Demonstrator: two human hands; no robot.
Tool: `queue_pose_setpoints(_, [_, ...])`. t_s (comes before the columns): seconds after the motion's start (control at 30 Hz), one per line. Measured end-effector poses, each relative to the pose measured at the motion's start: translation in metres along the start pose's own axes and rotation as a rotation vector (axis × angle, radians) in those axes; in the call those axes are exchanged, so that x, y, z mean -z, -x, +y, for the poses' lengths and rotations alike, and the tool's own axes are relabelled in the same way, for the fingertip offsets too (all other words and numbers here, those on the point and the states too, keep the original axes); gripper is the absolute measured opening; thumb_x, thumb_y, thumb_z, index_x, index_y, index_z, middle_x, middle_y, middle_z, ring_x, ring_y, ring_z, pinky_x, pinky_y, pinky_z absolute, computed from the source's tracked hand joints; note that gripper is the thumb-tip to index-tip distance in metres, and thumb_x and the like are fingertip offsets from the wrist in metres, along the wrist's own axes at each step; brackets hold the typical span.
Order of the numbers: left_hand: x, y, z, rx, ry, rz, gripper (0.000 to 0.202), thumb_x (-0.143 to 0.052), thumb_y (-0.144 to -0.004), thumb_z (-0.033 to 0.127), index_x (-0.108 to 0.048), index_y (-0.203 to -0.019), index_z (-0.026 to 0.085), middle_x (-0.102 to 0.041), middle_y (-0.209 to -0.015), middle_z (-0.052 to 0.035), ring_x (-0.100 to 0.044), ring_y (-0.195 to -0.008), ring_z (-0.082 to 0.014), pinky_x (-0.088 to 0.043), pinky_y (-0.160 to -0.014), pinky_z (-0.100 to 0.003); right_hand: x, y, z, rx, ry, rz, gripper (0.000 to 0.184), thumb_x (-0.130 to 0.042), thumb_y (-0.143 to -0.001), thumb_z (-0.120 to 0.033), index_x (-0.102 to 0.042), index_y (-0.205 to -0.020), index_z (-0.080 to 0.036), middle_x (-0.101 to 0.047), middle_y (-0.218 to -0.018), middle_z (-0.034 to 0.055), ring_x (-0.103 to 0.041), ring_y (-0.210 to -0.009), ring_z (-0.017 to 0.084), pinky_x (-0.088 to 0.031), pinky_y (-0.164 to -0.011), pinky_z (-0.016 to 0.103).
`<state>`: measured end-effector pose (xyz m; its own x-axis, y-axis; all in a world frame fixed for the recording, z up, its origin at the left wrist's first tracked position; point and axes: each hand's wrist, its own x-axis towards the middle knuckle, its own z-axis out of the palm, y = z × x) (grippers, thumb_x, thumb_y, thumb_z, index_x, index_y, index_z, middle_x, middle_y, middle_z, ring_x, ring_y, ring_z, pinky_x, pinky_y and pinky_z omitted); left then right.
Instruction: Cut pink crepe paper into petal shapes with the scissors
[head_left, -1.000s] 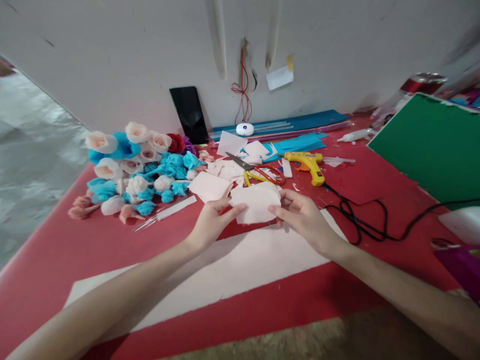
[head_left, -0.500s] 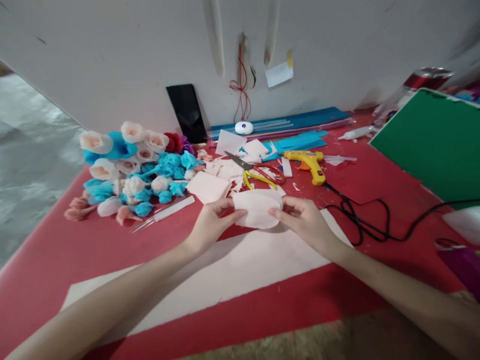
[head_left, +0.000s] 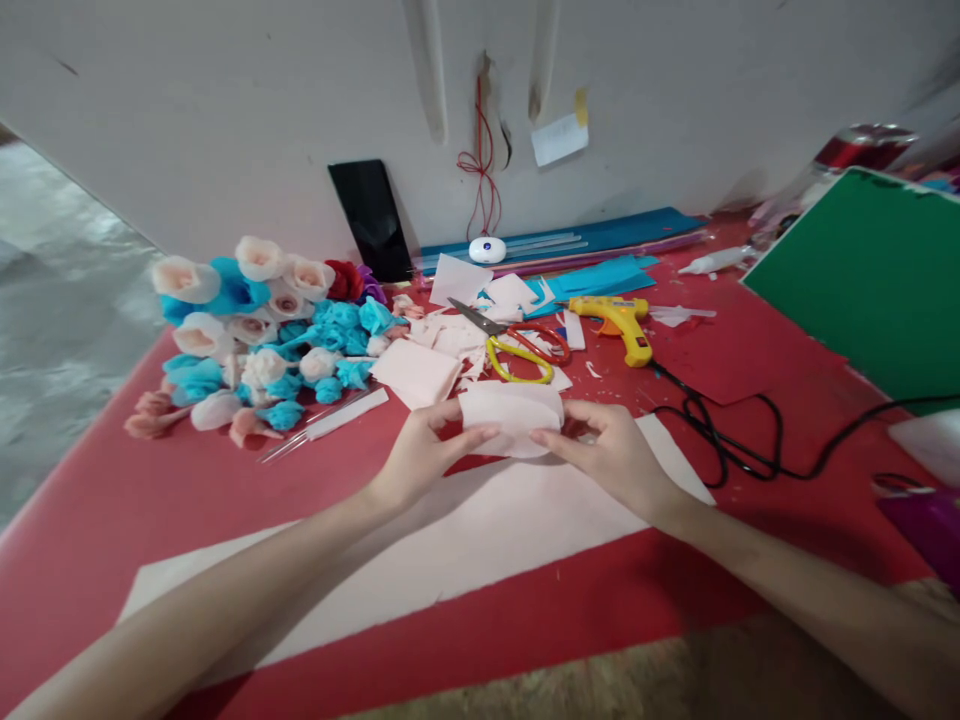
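Observation:
Between my two hands is a small piece of pale pink crepe paper (head_left: 513, 412), its shape curved. My left hand (head_left: 427, 445) pinches its left side with the thumb in front and fingers behind. On the opposite side, my right hand (head_left: 611, 450) grips it the same way. Below lies a long pale paper strip (head_left: 450, 545) on the red table. Just beyond the held piece are scissors (head_left: 517, 345) with one red and one yellow handle, resting among pale paper scraps (head_left: 450, 335). A folded pale paper stack (head_left: 417, 372) sits left of them.
Paper flowers (head_left: 262, 330) in white, blue and pink crowd the left side. A yellow glue gun (head_left: 626, 322) lies right, its black cord (head_left: 720, 450) looping across the table. A black phone (head_left: 370, 220) leans on the wall. A green board (head_left: 862, 280) stands at right.
Both thumbs have slid slightly inward over the paper piece, and its upper edge now looks more curled. The hands keep hold of it in nearly the same place.

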<state>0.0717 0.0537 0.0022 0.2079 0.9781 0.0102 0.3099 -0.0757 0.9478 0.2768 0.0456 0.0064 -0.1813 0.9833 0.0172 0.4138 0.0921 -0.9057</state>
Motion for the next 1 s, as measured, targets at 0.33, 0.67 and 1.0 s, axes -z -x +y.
queue_pose_setpoints(0.33, [-0.0009, 0.0013, 0.0023, 0.060, -0.013, 0.092, 0.029, -0.068, -0.068, 0.042, -0.065, -0.058, 0.015, -0.063, -0.056, 0.0005, -0.052, -0.051, -0.0105, -0.041, -0.048, -0.021, -0.0014, 0.0042, -0.0011, 0.109, -0.070, 0.159, 0.026, -0.068, -0.069, -0.034, -0.054, -0.087, -0.022, -0.055, -0.077, -0.0004, -0.050, -0.063, 0.012, -0.043, -0.059, 0.025])
queue_pose_setpoints(0.67, [-0.0015, 0.0014, 0.0021, 0.064, 0.016, 0.105, 0.026, -0.067, -0.066, 0.039, -0.067, -0.062, 0.014, -0.064, -0.056, 0.0006, -0.051, -0.049, -0.0092, -0.041, -0.047, -0.019, -0.0007, 0.0054, -0.0025, 0.138, -0.041, 0.076, 0.013, -0.064, -0.074, -0.031, -0.058, -0.075, -0.020, -0.055, -0.068, -0.0019, -0.047, -0.060, 0.011, -0.037, -0.055, 0.025])
queue_pose_setpoints(1.0, [-0.0013, 0.0030, 0.0010, 0.061, 0.028, 0.055, 0.024, -0.070, -0.068, 0.037, -0.071, -0.075, 0.015, -0.072, -0.071, -0.0015, -0.061, -0.062, -0.0138, -0.048, -0.057, -0.022, -0.0019, 0.0037, -0.0036, 0.116, -0.031, 0.066, 0.016, -0.061, -0.076, -0.033, -0.060, -0.069, -0.019, -0.053, -0.062, -0.0023, -0.043, -0.055, 0.010, -0.034, -0.050, 0.025])
